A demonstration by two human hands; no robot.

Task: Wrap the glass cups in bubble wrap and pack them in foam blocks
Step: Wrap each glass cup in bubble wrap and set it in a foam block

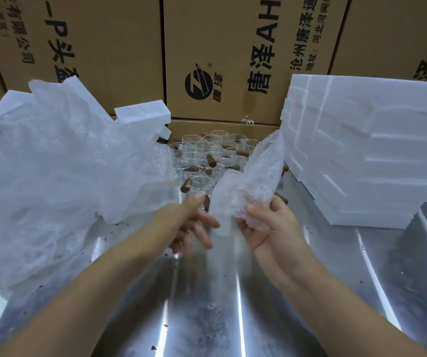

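A sheet of bubble wrap stands up in front of me, and my right hand pinches its lower edge. My left hand is at the sheet's left edge with fingers spread and blurred; something brown with a wooden handle shows under its fingers, though I cannot tell whether it grips it. Behind the hands stand several clear glass cups with brown wooden handles, close together on the metal table. White foam blocks are stacked at the right.
A big heap of bubble wrap covers the left side, with foam pieces behind it. Cardboard boxes wall off the back. The steel table in front of me carries small dark crumbs.
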